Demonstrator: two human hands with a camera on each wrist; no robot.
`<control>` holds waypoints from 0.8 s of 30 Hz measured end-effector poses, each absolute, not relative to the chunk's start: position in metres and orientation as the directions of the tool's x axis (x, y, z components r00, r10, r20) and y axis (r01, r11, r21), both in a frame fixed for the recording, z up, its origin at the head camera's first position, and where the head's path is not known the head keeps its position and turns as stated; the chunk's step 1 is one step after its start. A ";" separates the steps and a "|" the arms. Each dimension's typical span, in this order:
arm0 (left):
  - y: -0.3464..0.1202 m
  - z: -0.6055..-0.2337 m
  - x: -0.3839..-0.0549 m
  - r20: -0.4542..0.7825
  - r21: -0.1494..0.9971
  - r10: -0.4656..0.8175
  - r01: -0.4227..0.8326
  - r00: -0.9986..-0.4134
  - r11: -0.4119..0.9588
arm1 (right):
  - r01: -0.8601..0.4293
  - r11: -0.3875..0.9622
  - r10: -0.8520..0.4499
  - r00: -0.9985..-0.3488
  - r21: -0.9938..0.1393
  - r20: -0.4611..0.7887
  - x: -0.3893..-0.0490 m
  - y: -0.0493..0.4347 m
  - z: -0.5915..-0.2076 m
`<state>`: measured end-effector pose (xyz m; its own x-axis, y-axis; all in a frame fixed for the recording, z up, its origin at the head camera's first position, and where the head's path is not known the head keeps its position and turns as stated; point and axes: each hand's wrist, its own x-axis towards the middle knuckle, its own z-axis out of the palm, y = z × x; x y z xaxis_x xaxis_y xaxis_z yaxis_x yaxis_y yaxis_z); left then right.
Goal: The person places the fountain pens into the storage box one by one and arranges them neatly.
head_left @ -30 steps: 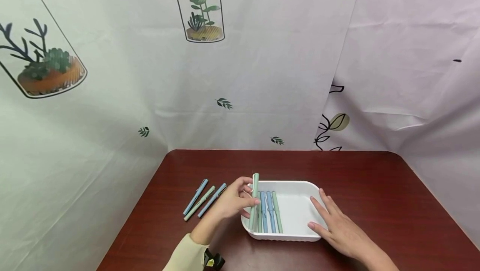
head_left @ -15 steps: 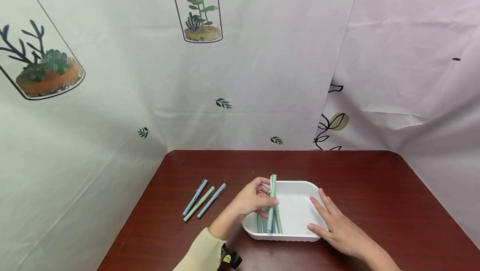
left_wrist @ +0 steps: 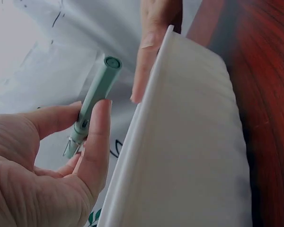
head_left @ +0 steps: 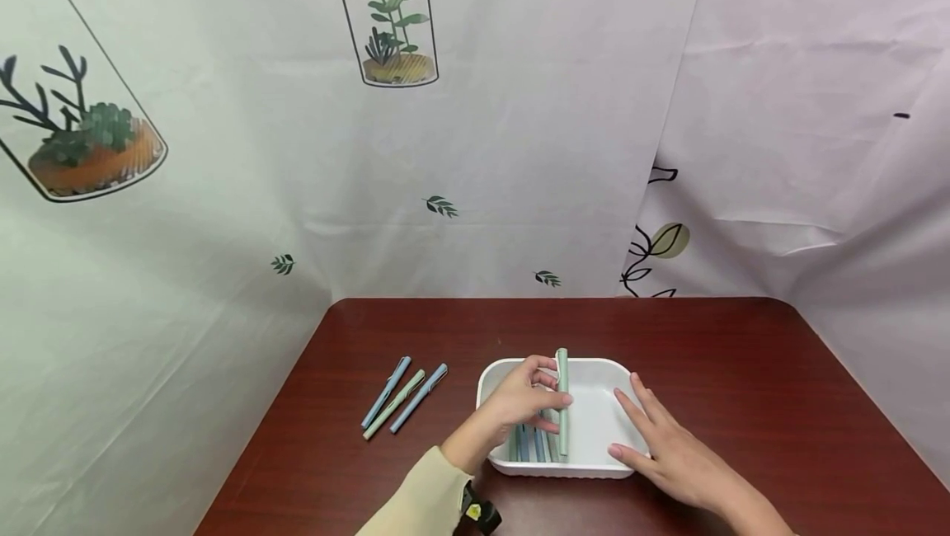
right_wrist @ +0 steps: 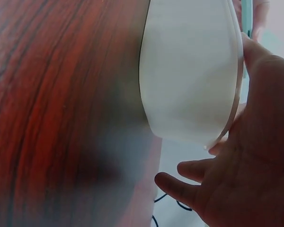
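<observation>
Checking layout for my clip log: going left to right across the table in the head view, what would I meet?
Outer blue pen, loose green pen, inner blue pen, left hand, held green pen, right hand. White tray omitted, as both hands overlap it.

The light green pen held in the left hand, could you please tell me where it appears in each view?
Head: the light green pen is in the lower half, slightly right of centre.
Left wrist: the light green pen slants, left of centre.
Right wrist: the light green pen is at the top, right of centre, partly cut off.
Shared landmark: the white tray.
</observation>
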<state>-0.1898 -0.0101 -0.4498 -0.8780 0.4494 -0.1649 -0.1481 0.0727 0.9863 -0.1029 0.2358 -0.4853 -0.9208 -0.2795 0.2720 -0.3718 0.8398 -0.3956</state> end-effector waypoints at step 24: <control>0.038 -0.466 -0.184 -0.250 0.962 0.362 -0.186 -0.898 0.201 | -0.370 0.905 -0.290 -0.897 -0.208 0.333 -0.103 0.234 -0.491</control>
